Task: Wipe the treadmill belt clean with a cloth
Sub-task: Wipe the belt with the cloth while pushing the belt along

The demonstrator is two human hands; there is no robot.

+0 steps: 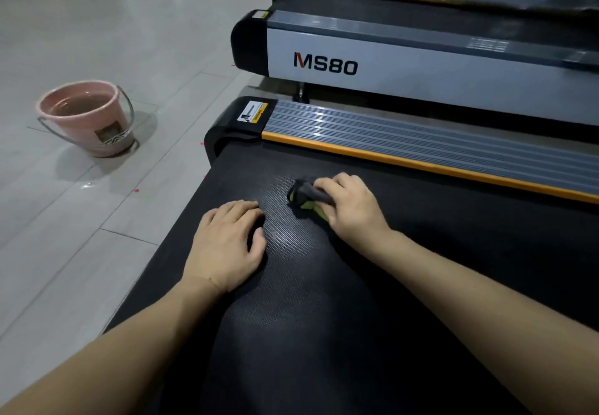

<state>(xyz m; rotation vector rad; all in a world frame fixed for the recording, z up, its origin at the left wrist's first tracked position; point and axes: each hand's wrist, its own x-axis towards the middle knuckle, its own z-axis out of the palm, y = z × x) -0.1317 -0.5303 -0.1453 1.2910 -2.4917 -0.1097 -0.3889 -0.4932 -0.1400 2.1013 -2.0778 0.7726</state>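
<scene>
Head view: a pink plastic bucket (85, 116) stands on pale glossy floor tiles (81, 25), left of the black, finely dimpled treadmill belt (291, 285). On the belt, the left hand (227, 246) lies flat, palm down, holding nothing. Just right of it, the right hand (350, 207) closes around a crumpled grey-green cloth (308, 195), which bulges from under its fingers onto the belt.

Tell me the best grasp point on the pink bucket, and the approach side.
Probably the wire bail handle, reached from above. It is swung down around the pink bucket, which stands upright on the tiled floor holding water; lifting by the handle would keep it level, where squeezing the tapered wall might slip or spill.
</scene>
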